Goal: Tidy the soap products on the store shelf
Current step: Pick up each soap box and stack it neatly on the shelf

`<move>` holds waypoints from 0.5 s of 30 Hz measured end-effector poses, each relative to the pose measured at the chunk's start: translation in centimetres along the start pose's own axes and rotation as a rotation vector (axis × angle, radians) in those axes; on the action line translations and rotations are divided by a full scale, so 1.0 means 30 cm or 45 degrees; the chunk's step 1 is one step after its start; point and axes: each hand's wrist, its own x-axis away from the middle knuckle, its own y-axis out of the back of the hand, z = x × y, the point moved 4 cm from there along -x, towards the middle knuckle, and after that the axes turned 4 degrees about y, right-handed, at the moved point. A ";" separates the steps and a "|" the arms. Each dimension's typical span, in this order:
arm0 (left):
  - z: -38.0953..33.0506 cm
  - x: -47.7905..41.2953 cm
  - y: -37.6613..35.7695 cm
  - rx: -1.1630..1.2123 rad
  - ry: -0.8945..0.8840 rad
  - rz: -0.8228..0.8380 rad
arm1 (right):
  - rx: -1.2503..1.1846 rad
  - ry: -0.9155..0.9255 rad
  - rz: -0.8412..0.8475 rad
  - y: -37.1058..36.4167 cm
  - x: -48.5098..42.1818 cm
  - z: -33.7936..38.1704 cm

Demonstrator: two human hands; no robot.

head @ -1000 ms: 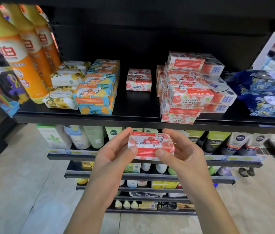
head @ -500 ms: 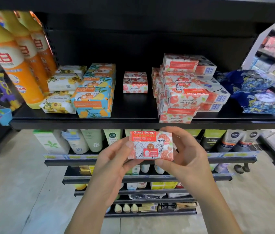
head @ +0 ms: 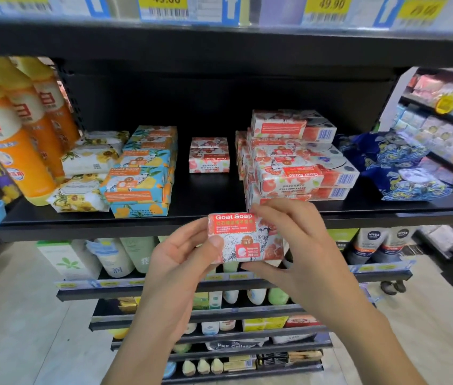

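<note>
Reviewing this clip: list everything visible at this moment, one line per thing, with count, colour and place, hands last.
held soap box: one, red and white, "Goat Soap" label facing the camera, in front of the shelf edge.
red soap pile: many boxes, red and white, untidy stack, shelf centre-right.
small red stack: two boxes, shelf centre, set back.
blue soap stack: several boxes, blue with yellow fruit, shelf centre-left.
sunflower packs: at least three, white and yellow, left of the blue stack.
orange bottles: three, shelf far left.
blue packs: dark blue, count unclear, shelf far right.
shelf: black.
price tags: yellow, top edge.
left hand: grips the box's left end.
right hand: grips its right end.
</note>
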 end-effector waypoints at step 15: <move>-0.026 -0.221 0.032 -1.201 -0.579 -0.106 | 0.073 -0.292 -0.035 0.224 -0.276 -0.185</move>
